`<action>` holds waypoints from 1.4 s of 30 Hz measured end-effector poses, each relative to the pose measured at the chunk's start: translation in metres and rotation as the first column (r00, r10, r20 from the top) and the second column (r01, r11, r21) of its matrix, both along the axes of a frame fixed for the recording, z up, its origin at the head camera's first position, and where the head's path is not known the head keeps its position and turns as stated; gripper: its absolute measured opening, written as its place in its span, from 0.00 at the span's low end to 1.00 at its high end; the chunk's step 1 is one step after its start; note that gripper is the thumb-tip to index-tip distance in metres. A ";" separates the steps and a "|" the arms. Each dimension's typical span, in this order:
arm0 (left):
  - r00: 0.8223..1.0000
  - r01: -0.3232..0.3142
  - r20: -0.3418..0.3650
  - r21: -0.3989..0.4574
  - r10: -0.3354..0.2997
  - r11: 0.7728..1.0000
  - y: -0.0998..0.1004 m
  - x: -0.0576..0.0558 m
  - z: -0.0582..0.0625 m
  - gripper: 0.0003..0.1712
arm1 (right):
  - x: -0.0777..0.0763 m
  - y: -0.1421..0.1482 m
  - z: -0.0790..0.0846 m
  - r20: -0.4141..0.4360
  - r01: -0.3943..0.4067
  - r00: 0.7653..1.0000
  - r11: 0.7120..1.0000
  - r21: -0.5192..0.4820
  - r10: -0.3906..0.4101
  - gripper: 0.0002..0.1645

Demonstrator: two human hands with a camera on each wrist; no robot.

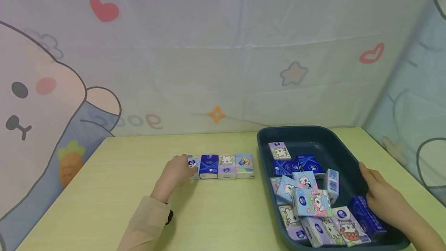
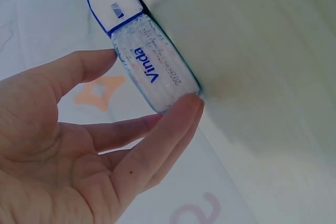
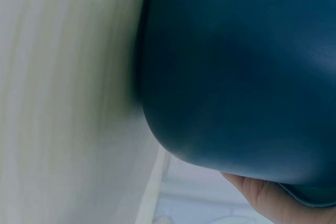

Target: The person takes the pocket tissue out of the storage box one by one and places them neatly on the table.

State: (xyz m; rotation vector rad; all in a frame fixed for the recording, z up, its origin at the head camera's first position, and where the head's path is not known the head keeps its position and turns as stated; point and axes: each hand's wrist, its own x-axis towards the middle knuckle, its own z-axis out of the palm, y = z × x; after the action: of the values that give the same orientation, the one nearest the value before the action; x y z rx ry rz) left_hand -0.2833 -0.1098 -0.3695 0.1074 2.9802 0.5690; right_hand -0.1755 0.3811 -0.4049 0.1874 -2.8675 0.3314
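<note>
Well, from where I stand, the left hand (image 1: 175,171) is just left of centre in the head view, pinching the end pack (image 1: 194,164) of a row of four tissue packs between thumb and fingers. That pack bears the word Vinda near the upper middle of the left wrist view. Rightward along the row, side by side, lie a dark blue pack (image 1: 209,167), a lilac pack (image 1: 227,167) and a pale blue pack (image 1: 245,166), all on the yellowish table (image 1: 87,212). At the lower right of the frame the right hand (image 1: 386,198) grips the right rim of a dark teal tray (image 1: 324,146); the right wrist view shows only part of that hand. More packs (image 1: 313,202) lie heaped in the tray's left and bottom parts, and a navy pack (image 1: 366,216) sits inside near the right hand. Behind, a printed cloth (image 1: 195,69) fills the upper frame
</note>
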 end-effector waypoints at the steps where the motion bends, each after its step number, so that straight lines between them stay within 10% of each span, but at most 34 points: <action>1: 1.000 -0.001 0.002 0.001 0.001 1.000 0.000 0.000 0.000 0.30 | 0.000 0.000 0.000 0.005 0.002 1.000 1.000 0.000 -0.002 0.42; 22: 0.998 -0.019 -0.054 -0.038 0.017 0.999 0.001 0.003 0.005 0.33 | 0.000 0.000 0.001 -0.005 0.002 1.000 1.000 0.004 -0.002 0.42; 42: 0.935 0.280 -0.271 0.178 -0.226 0.943 0.066 0.001 0.015 0.35 | -0.001 -0.002 0.003 -0.003 0.006 1.000 1.000 0.013 -0.006 0.42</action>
State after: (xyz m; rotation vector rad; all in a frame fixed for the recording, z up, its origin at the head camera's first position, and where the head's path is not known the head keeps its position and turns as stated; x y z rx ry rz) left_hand -0.2827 -0.0437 -0.3547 0.6180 3.0526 0.8988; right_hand -0.1760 0.3795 -0.4021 0.1816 -2.8676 0.3108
